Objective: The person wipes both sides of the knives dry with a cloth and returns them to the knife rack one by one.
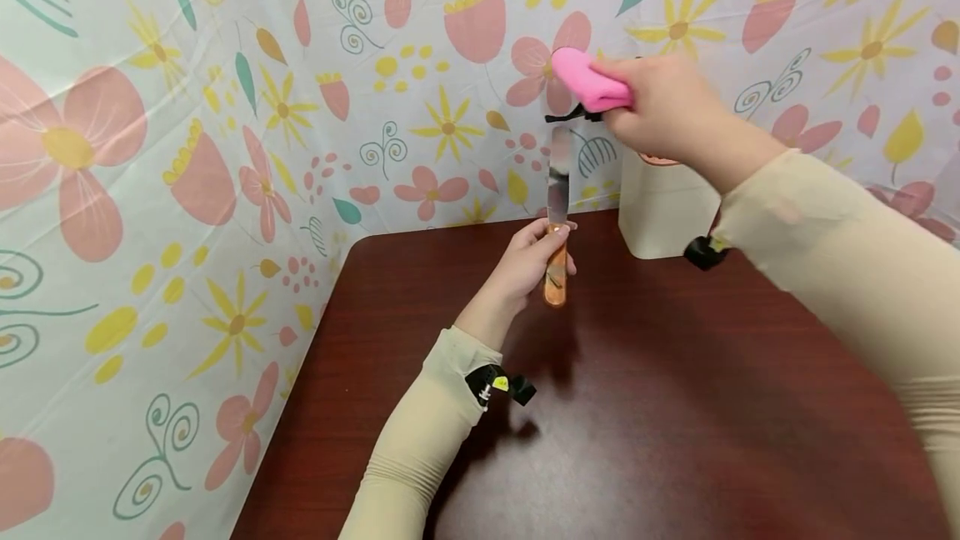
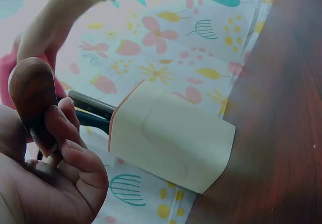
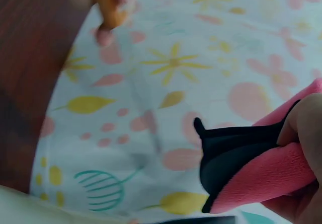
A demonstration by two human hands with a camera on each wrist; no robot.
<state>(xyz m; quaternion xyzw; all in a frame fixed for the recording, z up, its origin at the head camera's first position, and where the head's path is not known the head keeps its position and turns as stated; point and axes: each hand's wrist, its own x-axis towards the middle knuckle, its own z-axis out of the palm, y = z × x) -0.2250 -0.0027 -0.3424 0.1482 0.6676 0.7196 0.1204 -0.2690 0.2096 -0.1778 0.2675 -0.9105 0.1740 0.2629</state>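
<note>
My left hand (image 1: 525,263) grips a knife by its wooden handle (image 1: 555,286), blade (image 1: 558,186) pointing up, above the brown table. In the left wrist view, the butt of that handle (image 2: 32,80) stands between the curled fingers. Higher up, my right hand (image 1: 667,102) holds a folded pink cloth (image 1: 588,82) with a black inner layer. Its black edge hangs just above the blade tip in the head view. The right wrist view shows the black lining (image 3: 236,156) spread between the pink folds, with the blade blurred behind it.
A cream knife block (image 1: 660,207) with an orange rim stands at the table's back edge, below my right forearm. Dark handles (image 2: 93,104) stick out of it. Flower-printed fabric (image 1: 442,90) hangs behind and left of the brown table (image 1: 637,423).
</note>
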